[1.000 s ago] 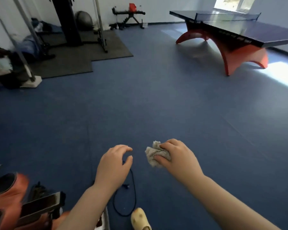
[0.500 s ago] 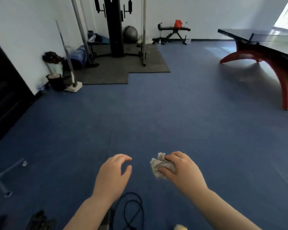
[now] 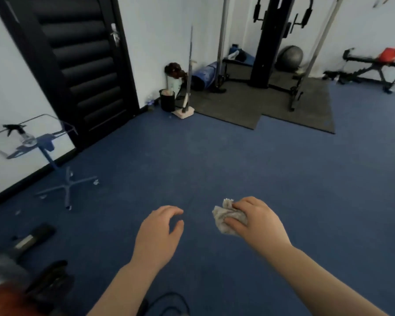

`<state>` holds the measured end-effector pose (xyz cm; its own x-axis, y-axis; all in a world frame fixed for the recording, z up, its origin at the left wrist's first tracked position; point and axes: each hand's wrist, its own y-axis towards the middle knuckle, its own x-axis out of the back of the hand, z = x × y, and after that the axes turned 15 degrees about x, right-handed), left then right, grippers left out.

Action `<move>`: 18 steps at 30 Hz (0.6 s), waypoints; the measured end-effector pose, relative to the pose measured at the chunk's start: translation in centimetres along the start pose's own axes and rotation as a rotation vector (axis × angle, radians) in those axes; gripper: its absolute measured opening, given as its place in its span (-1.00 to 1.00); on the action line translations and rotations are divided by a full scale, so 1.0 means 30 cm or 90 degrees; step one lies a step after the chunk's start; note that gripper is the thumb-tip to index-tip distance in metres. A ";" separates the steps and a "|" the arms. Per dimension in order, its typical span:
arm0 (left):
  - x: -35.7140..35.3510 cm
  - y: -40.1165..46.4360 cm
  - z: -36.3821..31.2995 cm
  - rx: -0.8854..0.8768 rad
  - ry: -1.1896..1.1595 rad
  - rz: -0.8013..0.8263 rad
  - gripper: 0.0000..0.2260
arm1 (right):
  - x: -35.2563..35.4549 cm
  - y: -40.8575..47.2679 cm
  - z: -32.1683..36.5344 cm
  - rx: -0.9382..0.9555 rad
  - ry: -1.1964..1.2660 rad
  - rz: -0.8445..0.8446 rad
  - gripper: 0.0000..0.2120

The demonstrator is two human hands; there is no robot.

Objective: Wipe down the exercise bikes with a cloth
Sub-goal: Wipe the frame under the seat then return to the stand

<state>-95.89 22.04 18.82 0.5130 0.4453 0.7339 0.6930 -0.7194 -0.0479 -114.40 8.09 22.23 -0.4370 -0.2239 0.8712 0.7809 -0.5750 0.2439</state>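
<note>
Head view, nearest first: at seven o'clock, at the bottom left edge, sits a blurred dark and orange shape that may be part of an exercise bike, though the picture is too smeared to say. A black cable loops on the floor at six o'clock.

Just above centre-bottom, the left hand hangs loose with fingers gently curled, holding nothing. Beside it, toward five o'clock, the right hand grips a crumpled grey cloth, bunched in fingers and thumb. Both hover over the blue floor, touching no equipment.

Farther out at nine o'clock stands a small wheeled stand carrying a spray bottle. At eleven o'clock is a black door; at one o'clock, a cable machine on a dark mat, with a bench at two o'clock.

The step in hand looks like moving to a bike, since no wiping surface lies under the cloth. To do it well, the person would likely fetch the spray bottle with the free hand first, then shake the cloth flatter, because a tight wad cleans a narrow strip only. Minding the cable underfoot seems wise.
</note>
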 end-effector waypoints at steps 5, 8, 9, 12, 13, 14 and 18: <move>0.032 0.097 0.057 0.099 0.012 -0.056 -0.79 | -0.071 0.268 -0.024 0.103 0.049 0.043 -0.77; 0.058 0.210 0.114 0.164 0.007 -0.099 -0.79 | -0.140 0.444 -0.020 0.165 0.065 0.067 -0.75; 0.063 0.261 0.129 0.174 0.003 -0.114 -0.79 | -0.167 0.511 -0.017 0.181 0.073 0.075 -0.75; 0.080 0.428 0.165 0.206 -0.019 -0.153 -0.79 | -0.257 0.713 -0.010 0.236 0.086 0.101 -0.74; 0.092 0.481 0.171 0.218 -0.019 -0.159 -0.79 | -0.283 0.776 -0.005 0.248 0.086 0.112 -0.74; 0.110 0.542 0.182 0.233 -0.017 -0.167 -0.78 | -0.311 0.853 0.001 0.260 0.086 0.124 -0.74; 0.219 0.735 0.229 0.272 0.022 -0.199 -0.78 | -0.401 1.106 0.035 0.297 0.101 0.157 -0.76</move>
<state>-73.76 12.75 17.93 0.2364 0.5805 0.7792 0.9587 -0.2699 -0.0898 -82.75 -7.47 20.28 -0.2493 -0.4443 0.8605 0.9680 -0.0890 0.2345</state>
